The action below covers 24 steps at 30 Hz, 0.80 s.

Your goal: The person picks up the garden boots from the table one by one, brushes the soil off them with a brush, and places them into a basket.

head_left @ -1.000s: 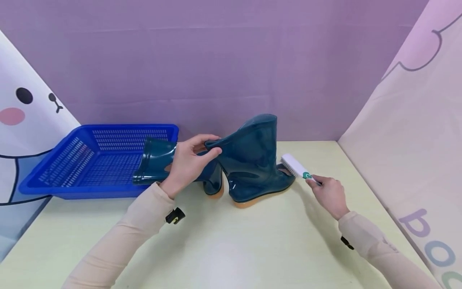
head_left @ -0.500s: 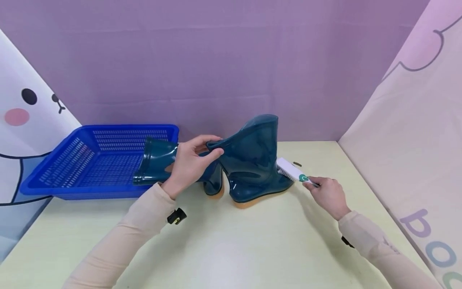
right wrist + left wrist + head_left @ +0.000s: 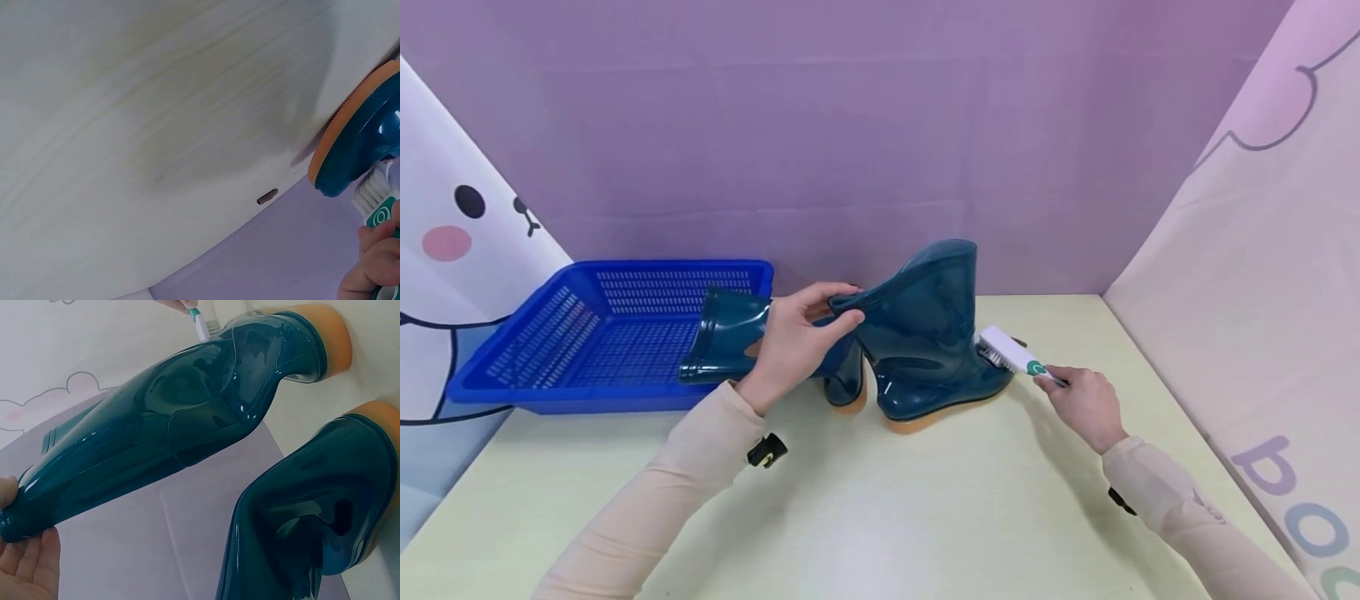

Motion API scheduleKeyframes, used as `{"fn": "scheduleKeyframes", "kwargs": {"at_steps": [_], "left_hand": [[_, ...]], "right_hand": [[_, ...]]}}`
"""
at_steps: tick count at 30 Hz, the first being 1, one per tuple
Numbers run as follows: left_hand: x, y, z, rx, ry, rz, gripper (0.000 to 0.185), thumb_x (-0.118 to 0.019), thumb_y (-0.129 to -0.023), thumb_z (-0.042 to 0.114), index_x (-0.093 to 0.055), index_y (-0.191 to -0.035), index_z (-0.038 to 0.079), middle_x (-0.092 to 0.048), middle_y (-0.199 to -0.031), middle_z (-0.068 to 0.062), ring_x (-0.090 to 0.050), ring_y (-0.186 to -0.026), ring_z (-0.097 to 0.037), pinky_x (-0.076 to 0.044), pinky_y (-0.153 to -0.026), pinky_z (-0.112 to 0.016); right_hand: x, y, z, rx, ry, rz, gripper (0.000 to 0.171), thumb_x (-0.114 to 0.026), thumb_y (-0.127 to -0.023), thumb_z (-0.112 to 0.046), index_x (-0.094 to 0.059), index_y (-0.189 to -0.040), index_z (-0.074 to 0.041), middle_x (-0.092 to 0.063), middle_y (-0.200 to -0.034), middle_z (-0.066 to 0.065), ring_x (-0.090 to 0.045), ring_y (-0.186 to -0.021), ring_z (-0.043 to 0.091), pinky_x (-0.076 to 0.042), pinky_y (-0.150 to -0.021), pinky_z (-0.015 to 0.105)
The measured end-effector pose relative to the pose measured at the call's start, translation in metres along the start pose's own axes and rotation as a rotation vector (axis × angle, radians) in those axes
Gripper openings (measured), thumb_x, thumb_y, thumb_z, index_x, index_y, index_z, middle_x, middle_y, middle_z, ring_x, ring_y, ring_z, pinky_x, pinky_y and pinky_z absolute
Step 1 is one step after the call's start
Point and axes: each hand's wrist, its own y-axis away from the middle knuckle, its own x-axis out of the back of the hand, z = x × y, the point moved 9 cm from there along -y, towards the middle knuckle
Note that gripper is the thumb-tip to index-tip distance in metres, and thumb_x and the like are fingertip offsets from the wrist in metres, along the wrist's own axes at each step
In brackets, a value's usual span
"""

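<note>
A glossy dark teal rain boot (image 3: 925,333) with an orange sole stands on the table, toe to the right. My left hand (image 3: 797,337) pinches the rim of its shaft between thumb and fingers, pulling the opening leftward; the left wrist view shows thumb and fingers on either side of the rim. My right hand (image 3: 1084,407) grips the handle of a white scrub brush (image 3: 1009,348) with a green mark. The brush's bristles (image 3: 370,190) lie against the top of the boot's foot, near the toe. A second teal boot (image 3: 730,333) lies partly behind my left hand.
A blue plastic basket (image 3: 617,333) stands at the back left, with the second boot's shaft overlapping its right side. A small dark brown scrap (image 3: 267,196) lies on the table (image 3: 880,517) beyond the brush. Purple cloth (image 3: 880,150) hangs behind.
The brush has moved back and forth over the boot's foot, toward the shaft and then slightly out again. A brown scrap now shows on the table behind it. My left hand stays almost still.
</note>
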Motion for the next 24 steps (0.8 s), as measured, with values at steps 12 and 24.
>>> {"fn": "scheduleKeyframes", "kwargs": {"at_steps": [12, 24], "left_hand": [[0.002, -0.002, -0.002, -0.015, -0.002, 0.008, 0.028, -0.069, -0.081, 0.013, -0.066, -0.108, 0.006, -0.066, -0.107, -0.009, -0.067, -0.092, -0.019, -0.050, -0.089, -0.036], [-0.002, 0.001, -0.004, -0.014, -0.011, -0.005, 0.027, -0.070, -0.081, 0.013, -0.066, -0.107, 0.008, -0.066, -0.106, -0.008, -0.067, -0.091, -0.017, -0.051, -0.088, -0.034]], "right_hand": [[0.004, 0.003, -0.011, -0.024, -0.142, -0.031, 0.040, -0.059, -0.088, -0.034, -0.066, -0.111, -0.002, -0.068, -0.090, 0.017, -0.042, -0.052, 0.013, -0.034, -0.047, 0.025], [-0.006, 0.000, -0.005, -0.007, -0.036, -0.008, 0.037, -0.062, -0.086, -0.027, -0.066, -0.109, 0.001, -0.065, -0.099, 0.026, -0.050, -0.058, 0.020, -0.034, -0.047, 0.028]]}}
